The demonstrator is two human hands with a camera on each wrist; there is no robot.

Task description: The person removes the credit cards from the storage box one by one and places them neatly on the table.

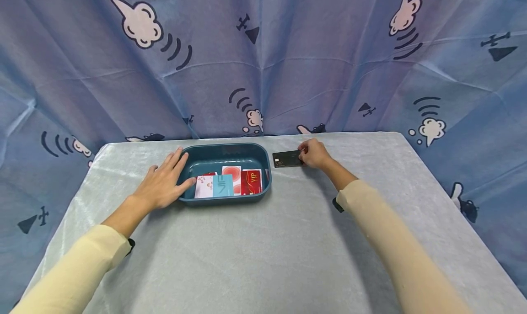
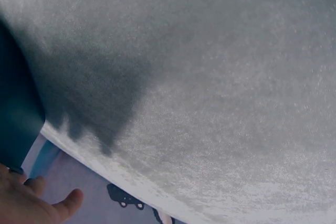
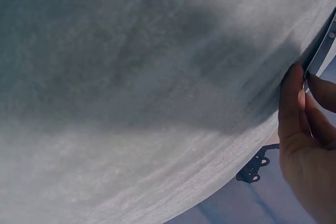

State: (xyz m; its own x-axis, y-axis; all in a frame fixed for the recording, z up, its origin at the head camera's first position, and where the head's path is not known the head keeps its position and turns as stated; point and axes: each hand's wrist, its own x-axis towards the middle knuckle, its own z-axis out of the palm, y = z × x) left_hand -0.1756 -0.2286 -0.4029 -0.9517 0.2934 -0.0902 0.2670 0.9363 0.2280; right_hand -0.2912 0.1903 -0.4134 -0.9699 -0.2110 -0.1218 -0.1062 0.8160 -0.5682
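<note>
A dark teal plastic bin [image 1: 224,201] stands on the table with several cards lying in it. Among them are a white-and-blue card [image 1: 223,186], a red VIP card [image 1: 252,181] and a white card with pink circles [image 1: 231,171]. My left hand [image 1: 162,184] rests on the bin's left rim, fingers spread. To the right of the bin, my right hand [image 1: 315,153] pinches the right end of a black VIP card [image 1: 286,159]. In the right wrist view the card [image 3: 321,51] shows edge-on between thumb and fingers, close to the cloth.
A pale grey cloth [image 1: 247,259] covers the table, whose back edge runs just behind the bin. Beyond it hangs a blue-purple printed curtain [image 1: 288,76]. Dark wristbands show at both sleeves.
</note>
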